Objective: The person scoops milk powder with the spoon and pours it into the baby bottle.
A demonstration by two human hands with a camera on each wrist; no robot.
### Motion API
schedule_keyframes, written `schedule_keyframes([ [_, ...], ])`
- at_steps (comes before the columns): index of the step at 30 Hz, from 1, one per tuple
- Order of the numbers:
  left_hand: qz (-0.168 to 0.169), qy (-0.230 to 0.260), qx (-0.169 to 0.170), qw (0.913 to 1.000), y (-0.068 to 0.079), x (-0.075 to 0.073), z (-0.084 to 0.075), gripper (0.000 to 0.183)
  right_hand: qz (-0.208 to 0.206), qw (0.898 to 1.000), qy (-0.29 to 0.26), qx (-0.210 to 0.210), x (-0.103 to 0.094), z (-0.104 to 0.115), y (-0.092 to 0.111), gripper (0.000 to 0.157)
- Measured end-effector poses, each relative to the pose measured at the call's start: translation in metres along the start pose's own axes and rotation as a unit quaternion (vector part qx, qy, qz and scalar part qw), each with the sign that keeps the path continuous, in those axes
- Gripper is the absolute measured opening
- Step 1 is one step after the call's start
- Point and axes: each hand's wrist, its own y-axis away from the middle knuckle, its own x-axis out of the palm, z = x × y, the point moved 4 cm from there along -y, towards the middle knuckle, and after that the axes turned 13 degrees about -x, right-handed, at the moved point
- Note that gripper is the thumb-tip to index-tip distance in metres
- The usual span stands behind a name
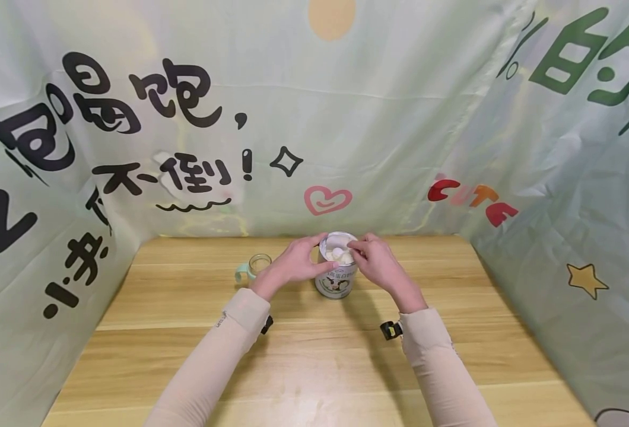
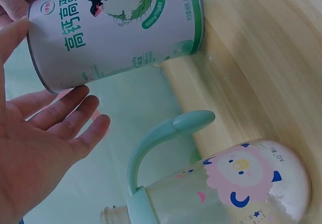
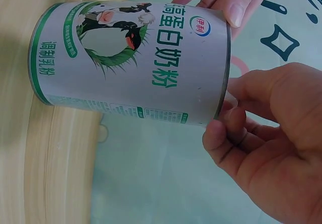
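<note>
A milk powder can (image 1: 334,283), white with green bands and a cow picture, stands upright and open on the table. Pale powder and a rounded white scoop (image 1: 338,253) show in its mouth. My left hand (image 1: 295,261) holds the can near its top from the left, thumb in front and fingers behind the rim. At the rim's right side, my right hand (image 1: 380,261) has thumb and forefinger pinched together by the scoop; the fingers hide what lies between them. In the right wrist view, the curled right fingers (image 3: 229,133) overlap the can's rim.
A clear baby bottle (image 2: 236,189) with a mint-green handle (image 2: 151,146) and a printed animal stands uncapped left of the can, partly behind my left hand. Printed cloth (image 1: 389,148) walls in the wooden table (image 1: 314,367) at the back and sides.
</note>
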Motion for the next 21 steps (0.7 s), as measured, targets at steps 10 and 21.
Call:
schedule_keyframes([
  [10,0.0,-0.001,0.004,1.0,0.0,0.0001,0.0004,0.092,-0.003,0.999,0.028,-0.029,-0.0013,0.0029,-0.0016,0.016],
  [21,-0.002,-0.004,0.012,0.9999,-0.0017,0.0011,0.0014,0.092,0.005,0.997,0.07,-0.023,-0.004,0.0052,-0.001,0.011],
])
